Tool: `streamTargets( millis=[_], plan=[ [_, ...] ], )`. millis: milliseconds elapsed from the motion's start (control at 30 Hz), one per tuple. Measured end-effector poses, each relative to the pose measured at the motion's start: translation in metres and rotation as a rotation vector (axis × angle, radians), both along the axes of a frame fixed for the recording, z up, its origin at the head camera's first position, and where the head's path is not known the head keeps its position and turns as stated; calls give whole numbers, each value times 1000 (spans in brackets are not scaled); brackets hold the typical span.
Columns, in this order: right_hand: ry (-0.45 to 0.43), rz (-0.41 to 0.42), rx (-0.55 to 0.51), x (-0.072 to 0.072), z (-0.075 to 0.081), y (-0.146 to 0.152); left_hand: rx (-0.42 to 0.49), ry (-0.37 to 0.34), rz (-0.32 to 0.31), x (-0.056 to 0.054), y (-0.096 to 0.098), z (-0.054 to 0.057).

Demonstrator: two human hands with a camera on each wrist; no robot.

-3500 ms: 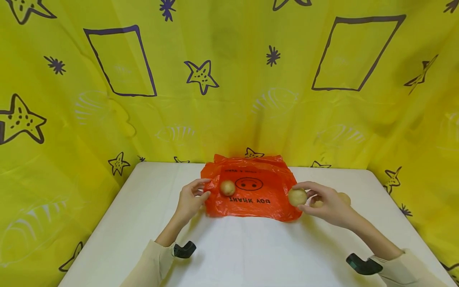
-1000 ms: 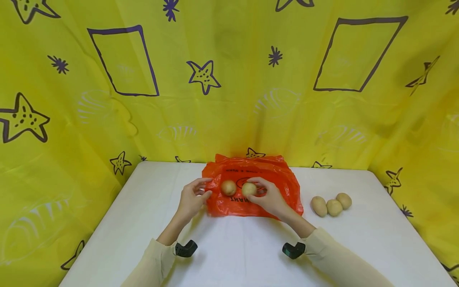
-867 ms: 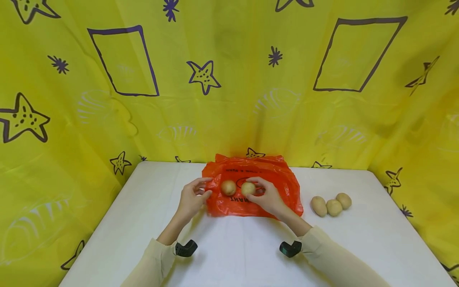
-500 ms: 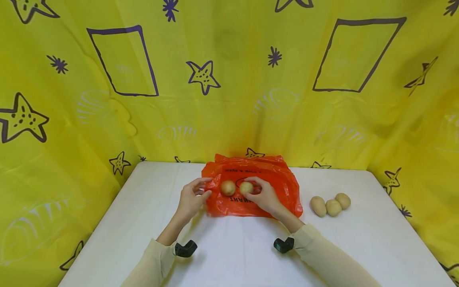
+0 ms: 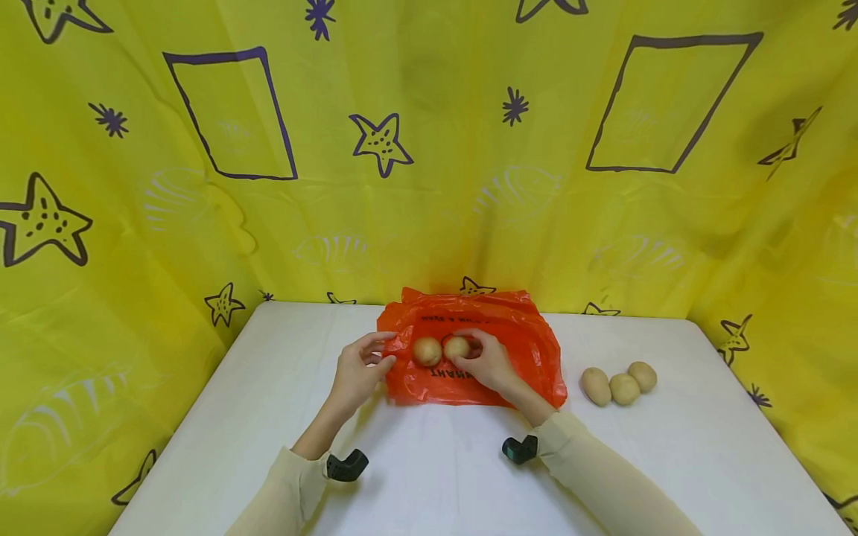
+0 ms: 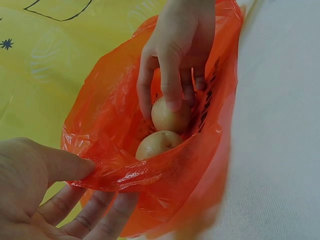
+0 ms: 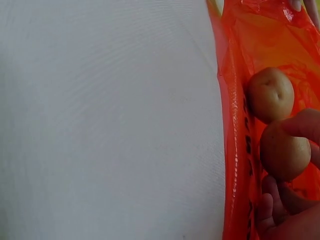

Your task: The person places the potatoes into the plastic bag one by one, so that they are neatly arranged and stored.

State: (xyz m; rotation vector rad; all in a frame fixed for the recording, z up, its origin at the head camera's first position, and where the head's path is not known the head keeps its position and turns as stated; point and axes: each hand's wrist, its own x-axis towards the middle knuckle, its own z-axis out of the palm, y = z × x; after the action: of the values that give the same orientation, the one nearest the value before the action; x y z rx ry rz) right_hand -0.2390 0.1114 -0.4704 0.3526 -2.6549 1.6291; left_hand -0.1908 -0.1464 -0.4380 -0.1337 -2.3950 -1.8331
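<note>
A red plastic bag [image 5: 529,357] with black print lies on the white table. My left hand [image 5: 357,370] pinches the bag's left edge between thumb and fingers, as the left wrist view shows. One potato [image 5: 427,351] rests on the bag near that hand. Just right of it, my right hand [image 5: 491,363] holds a second potato [image 5: 456,348] between thumb and fingers. In the right wrist view the held potato [image 7: 284,152] touches or nearly touches the other potato [image 7: 271,94]. The right fingertips are partly hidden behind the held potato in the head view.
To the right of the bag, three more potatoes [image 5: 625,388] sit close together on the white table [image 5: 429,476]. A yellow curtain [image 5: 429,223] with star drawings hangs behind the table and along both sides.
My right hand has carried a potato leftward from the bag's right edge to beside the first potato, creeping further left in the last second. My left hand has stayed at the bag's edge.
</note>
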Motion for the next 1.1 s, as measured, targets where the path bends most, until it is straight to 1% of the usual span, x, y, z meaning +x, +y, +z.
streamTargets(
  millis=[333, 600, 867, 1100],
  plan=[
    [-2, 18, 4, -3, 0, -4, -8, -10, 11, 1, -1, 3],
    [-17, 40, 9, -4, -2, -3, -2, -26, 9, 2, -1, 2],
    [-1, 54, 17, -3, -1, -2, 5, -34, 11, 2, -1, 3],
    [14, 68, 30, -3, -1, -2, 9, -25, 8, 2, -1, 4]
  ],
)
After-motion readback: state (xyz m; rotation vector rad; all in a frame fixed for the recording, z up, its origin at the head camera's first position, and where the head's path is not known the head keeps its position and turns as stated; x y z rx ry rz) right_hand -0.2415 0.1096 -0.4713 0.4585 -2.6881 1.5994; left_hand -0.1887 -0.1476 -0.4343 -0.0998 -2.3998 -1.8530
